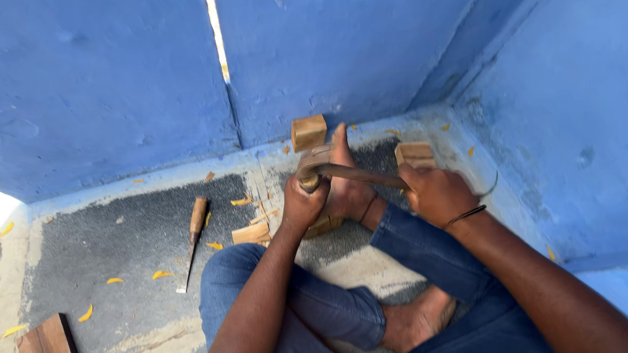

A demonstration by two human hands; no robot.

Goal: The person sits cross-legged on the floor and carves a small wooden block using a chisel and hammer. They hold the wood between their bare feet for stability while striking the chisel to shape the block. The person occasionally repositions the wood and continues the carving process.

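Blue walls corner a gritty grey floor [134, 241]. Beneath the person's bare foot [344, 189] sits a wood block [321, 225], mid-carving. Left hand [302, 203] clenches a tool against it; right hand [433, 194] grips a mallet handle [362, 173]. Next calls for a steady, aimed strike, I judge.

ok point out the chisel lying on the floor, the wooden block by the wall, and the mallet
chisel [194, 233]: head view, on its wooden handle.
wooden block [309, 132]: head view, front face.
mallet [358, 173]: head view, mid-handle, between the hands.

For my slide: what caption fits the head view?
Left hand steadies a chisel while right hand swings a mallet.
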